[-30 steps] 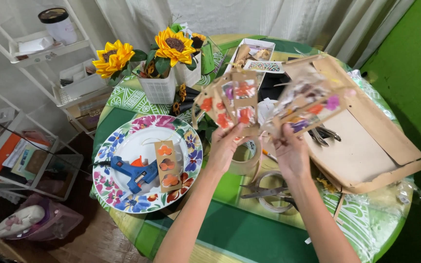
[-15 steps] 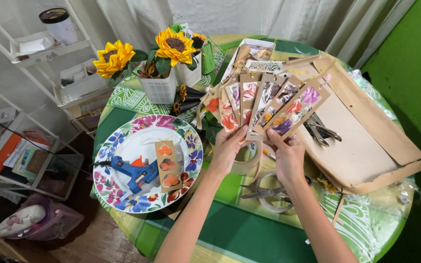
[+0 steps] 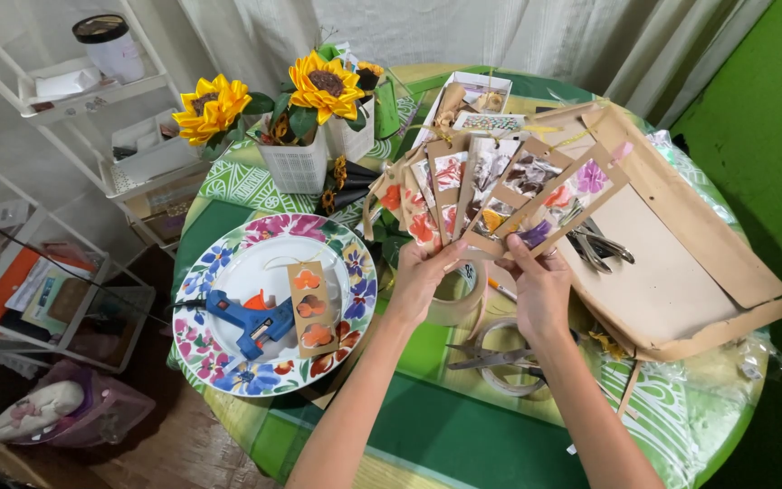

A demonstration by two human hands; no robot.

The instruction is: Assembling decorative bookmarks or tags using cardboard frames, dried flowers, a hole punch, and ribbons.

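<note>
The fanned bookmarks [image 3: 491, 195] cover most of the small box [image 3: 472, 100] behind them. The tape roll [image 3: 459, 294] sits half hidden under the left hand [image 3: 423, 276]; the right hand [image 3: 540, 294] partly covers the scissors [image 3: 491, 358]. The worktop [image 3: 463, 426] is cut off below. The shelf [image 3: 74, 86] contents are too small to identify.

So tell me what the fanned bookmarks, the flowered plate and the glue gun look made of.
Fanned bookmarks: seemingly matte brown card, with cut-out windows showing pressed flowers, probably under clear film.
Flowered plate: glossy, likely melamine or glazed ceramic; its white centre shines.
Glue gun: smooth blue moulded plastic with an orange trigger.
</note>
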